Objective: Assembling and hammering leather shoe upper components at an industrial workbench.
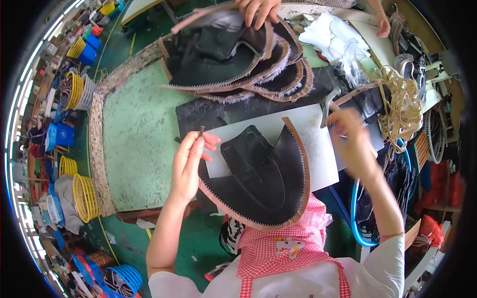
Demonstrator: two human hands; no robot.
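Note:
A black shoe upper point(293, 198) with a pinkish-brown, zigzag-stitched edge lies in front of me, partly on a white board point(318, 149). My left hand point(187, 166) is closed at its left side, pinching a short dark metal rod like a punch point(201, 131), held upright. Over the board's right edge, my right hand point(352, 141) is smeared by motion. Its fingers wrap round the handle of what looks like a hammer point(327, 107), whose curved grey metal head points away from me. Most of the handle is hidden by the hand.
Beyond the board, several similar uppers point(208, 74) are stacked, and another person's hand point(258, 11) rests on them. White plastic bags point(330, 37) and a tangle of beige straps point(400, 102) are at the right. A green worktop point(136, 134) extends left; yellow baskets point(85, 197) stand beyond.

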